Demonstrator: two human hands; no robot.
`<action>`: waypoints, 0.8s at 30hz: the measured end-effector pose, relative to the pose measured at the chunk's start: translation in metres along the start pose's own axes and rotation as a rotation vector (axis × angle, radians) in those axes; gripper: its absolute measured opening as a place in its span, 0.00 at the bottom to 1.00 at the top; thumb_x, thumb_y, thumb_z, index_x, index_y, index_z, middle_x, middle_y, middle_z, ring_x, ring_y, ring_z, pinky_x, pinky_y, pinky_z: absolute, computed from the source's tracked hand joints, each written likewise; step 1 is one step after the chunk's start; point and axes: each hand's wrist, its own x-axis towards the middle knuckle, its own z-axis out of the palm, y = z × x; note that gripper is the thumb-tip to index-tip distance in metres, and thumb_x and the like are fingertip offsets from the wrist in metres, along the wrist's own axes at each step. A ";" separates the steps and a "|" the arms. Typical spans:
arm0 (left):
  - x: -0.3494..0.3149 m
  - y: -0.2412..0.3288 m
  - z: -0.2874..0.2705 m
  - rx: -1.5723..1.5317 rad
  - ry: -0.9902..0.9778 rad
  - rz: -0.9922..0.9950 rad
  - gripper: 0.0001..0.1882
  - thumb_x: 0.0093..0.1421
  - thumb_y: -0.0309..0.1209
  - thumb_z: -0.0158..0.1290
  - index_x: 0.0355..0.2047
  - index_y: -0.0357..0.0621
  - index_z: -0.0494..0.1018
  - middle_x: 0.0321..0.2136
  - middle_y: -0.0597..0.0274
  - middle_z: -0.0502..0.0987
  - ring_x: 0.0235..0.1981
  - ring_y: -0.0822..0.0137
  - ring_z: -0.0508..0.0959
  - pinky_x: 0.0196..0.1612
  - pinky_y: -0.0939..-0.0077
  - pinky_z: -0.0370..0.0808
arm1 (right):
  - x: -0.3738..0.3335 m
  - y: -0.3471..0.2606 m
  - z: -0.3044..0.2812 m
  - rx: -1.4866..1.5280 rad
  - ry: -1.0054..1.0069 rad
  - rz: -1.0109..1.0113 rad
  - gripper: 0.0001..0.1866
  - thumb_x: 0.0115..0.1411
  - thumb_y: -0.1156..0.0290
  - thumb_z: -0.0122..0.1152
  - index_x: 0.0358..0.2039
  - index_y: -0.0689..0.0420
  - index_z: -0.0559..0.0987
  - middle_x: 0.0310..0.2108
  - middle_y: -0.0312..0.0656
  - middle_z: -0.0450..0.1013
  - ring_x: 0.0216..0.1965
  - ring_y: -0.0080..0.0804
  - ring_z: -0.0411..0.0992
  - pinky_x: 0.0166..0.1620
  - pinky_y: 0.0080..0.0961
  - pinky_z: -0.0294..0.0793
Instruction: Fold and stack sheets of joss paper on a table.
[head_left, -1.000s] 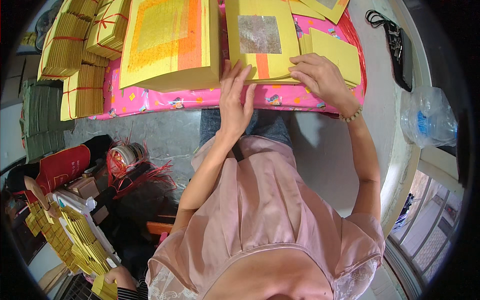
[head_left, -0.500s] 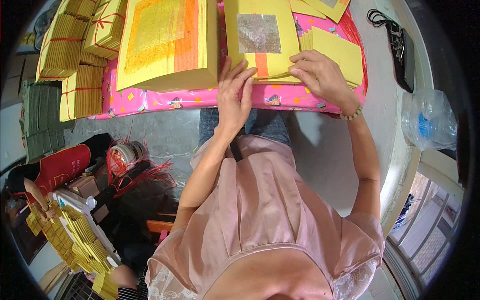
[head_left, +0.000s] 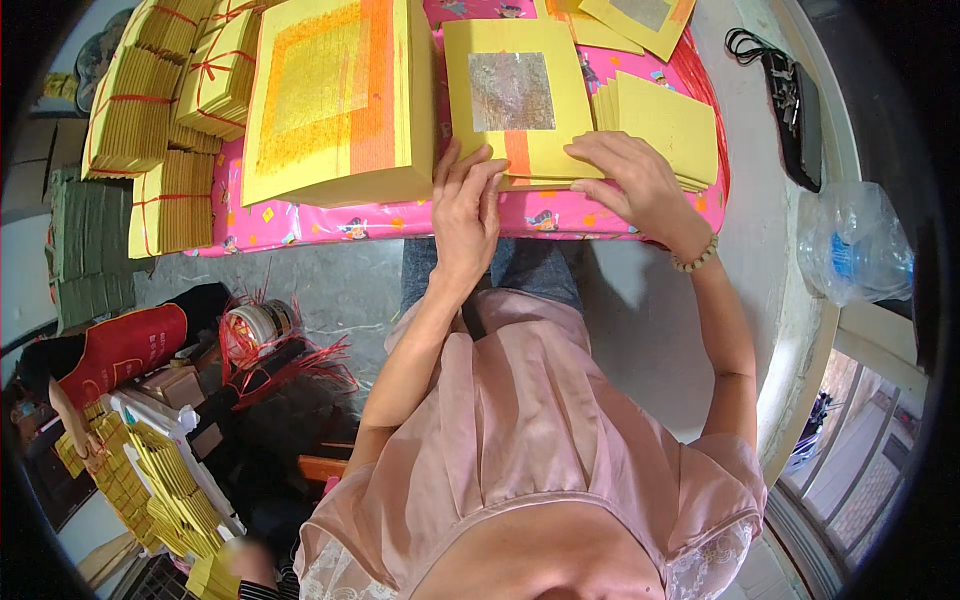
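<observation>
A small stack of yellow joss paper (head_left: 460, 70) lies in front of me, its top sheet bearing a silver square (head_left: 510, 92) and an orange stripe below it. My left hand (head_left: 467, 205) touches the stack's near left corner, fingers stretched and lying along the edge. At the near right corner is my right hand (head_left: 640, 185), with a bead bracelet on the wrist. Its fingers reach flat over the paper, and the thumb lies apart at the near edge. Left of the small stack rises a thick block of yellow sheets (head_left: 400, 110) with a gold-and-orange print on top.
A pink patterned cloth (head_left: 330, 222) covers the table. Red-tied paper bundles (head_left: 170, 205) stand at its left, a fanned yellow stack (head_left: 672, 125) at its right. Keys on a black pouch (head_left: 790, 110) and a plastic bottle (head_left: 855, 245) lie further right. Another person's hand (head_left: 93, 445) touches gold-coloured papers lower left.
My right hand's bent fingers have straightened and lie flatter over the paper's corner. My left hand stays at the near left corner. The whole view has shifted slightly.
</observation>
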 end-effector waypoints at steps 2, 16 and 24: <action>0.002 0.000 0.001 -0.009 -0.006 -0.006 0.10 0.62 0.23 0.54 0.43 0.45 0.78 0.47 0.52 0.78 0.60 0.44 0.69 0.60 0.54 0.67 | 0.002 -0.002 0.000 -0.021 0.025 -0.017 0.20 0.56 0.61 0.65 0.47 0.57 0.78 0.43 0.45 0.76 0.47 0.43 0.74 0.50 0.36 0.73; -0.004 0.020 -0.005 0.072 -0.023 0.176 0.26 0.57 0.21 0.57 0.58 0.45 0.71 0.63 0.51 0.65 0.68 0.41 0.56 0.67 0.48 0.56 | 0.017 -0.001 0.008 0.042 0.025 -0.010 0.07 0.60 0.72 0.58 0.39 0.58 0.79 0.34 0.45 0.75 0.37 0.43 0.75 0.40 0.35 0.75; 0.018 0.023 0.007 0.030 -0.083 0.357 0.31 0.53 0.24 0.60 0.59 0.47 0.69 0.64 0.51 0.63 0.67 0.41 0.56 0.66 0.44 0.58 | 0.064 0.024 -0.018 0.235 0.013 0.166 0.09 0.66 0.69 0.55 0.40 0.62 0.77 0.34 0.49 0.75 0.36 0.48 0.75 0.39 0.36 0.74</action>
